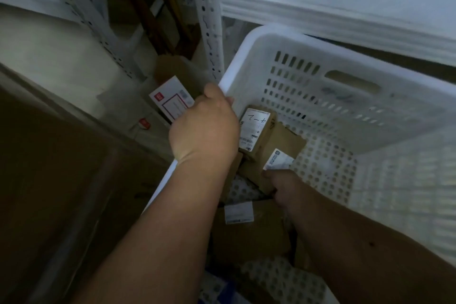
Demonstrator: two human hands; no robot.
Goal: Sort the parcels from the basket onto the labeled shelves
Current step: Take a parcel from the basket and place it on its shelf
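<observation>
A white perforated plastic basket [345, 86] fills the right half of the view and is tilted toward me. My left hand [204, 126] grips its left rim, fingers curled over the edge. Inside lie several brown cardboard parcels. One small box [257, 131] carries a white label with handwriting. Next to it lies a flat brown parcel [283, 148] with a white label at its corner, and my right hand [281, 187] pinches its near edge. A larger brown parcel [249, 232] with a white label lies nearer to me.
White metal shelf uprights [209, 20] stand behind the basket. A white shelf board [345, 7] overhangs the basket at top right. On the low shelf to the left lies a parcel with a red-and-white label [170, 101]. A large brown carton [49, 192] is at the lower left.
</observation>
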